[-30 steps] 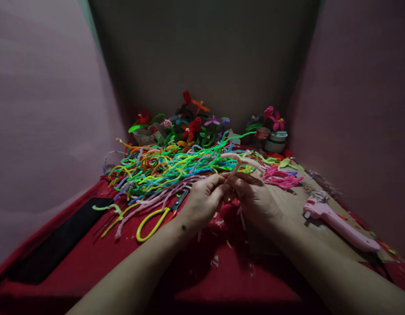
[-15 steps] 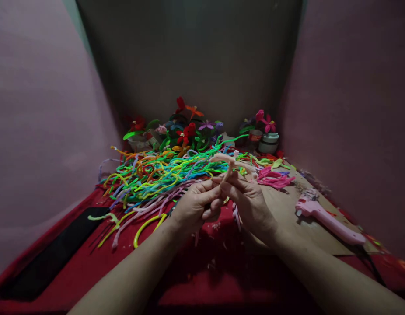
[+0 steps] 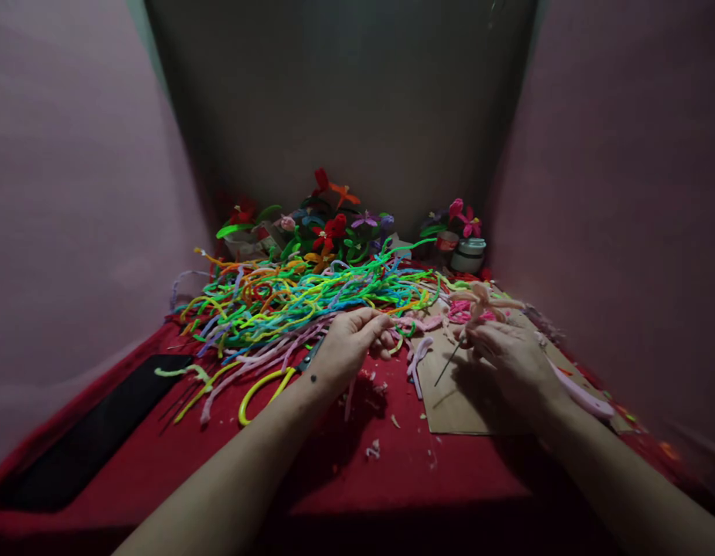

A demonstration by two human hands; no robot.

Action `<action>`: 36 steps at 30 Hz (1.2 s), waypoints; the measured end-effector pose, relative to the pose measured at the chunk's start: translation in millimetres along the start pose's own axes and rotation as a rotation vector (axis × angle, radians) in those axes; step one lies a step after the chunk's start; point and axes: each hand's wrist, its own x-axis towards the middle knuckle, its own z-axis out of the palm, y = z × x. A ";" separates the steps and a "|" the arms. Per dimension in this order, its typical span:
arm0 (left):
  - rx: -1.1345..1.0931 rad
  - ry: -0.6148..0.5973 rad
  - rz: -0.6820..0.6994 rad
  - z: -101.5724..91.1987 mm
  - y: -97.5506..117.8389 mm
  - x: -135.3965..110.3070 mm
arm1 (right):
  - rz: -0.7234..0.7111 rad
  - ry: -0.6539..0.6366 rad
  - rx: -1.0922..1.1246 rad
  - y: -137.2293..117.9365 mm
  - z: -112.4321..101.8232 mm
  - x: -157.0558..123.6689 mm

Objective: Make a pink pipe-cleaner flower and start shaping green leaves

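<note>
My right hand (image 3: 508, 357) is over a brown cardboard sheet (image 3: 450, 398), closed round a pale pink pipe-cleaner flower (image 3: 480, 297). The flower's thin dark wire stem (image 3: 448, 364) slants down to the left below my fingers. My left hand (image 3: 350, 344) rests at the near edge of a big heap of coloured pipe cleaners (image 3: 299, 297). Its fingers are curled with thumb and forefinger pinched together; what they pinch, if anything, I cannot make out. The two hands are apart.
Yellow-handled scissors (image 3: 263, 388) lie left of my left hand. A pink glue gun (image 3: 586, 398) shows behind my right wrist. Finished flowers (image 3: 328, 224) and a small jar (image 3: 470, 253) stand at the back. A black flat object (image 3: 91, 432) lies far left on the red cloth (image 3: 392, 479).
My hands have come apart. The right hand carried the pale pink flower to the right over the cardboard, and the left hand stayed by the heap.
</note>
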 end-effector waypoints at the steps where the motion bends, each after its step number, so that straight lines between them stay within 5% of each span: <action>1: 0.003 0.001 0.002 -0.5 -1.2 0.5 | 0.017 0.013 -0.036 1.8 2.5 -1.9; 7: 0.018 0.022 -0.004 -3.0 -5.0 3.8 | 0.038 -0.004 -0.209 20.9 16.7 3.5; 16: 0.046 0.094 -0.017 -12.5 -3.0 8.7 | -0.154 -0.065 -0.465 42.8 21.8 17.5; 24: 0.025 0.136 -0.003 -16.7 -8.6 12.9 | -0.402 0.086 -0.719 54.5 21.2 2.7; 29: -0.001 0.223 0.010 -22.5 -14.4 17.1 | -0.736 0.224 -0.694 33.3 18.7 -22.3; 36: -0.114 0.353 0.034 -51.5 -14.2 25.2 | -1.056 -0.244 -0.455 -18.9 59.9 -46.5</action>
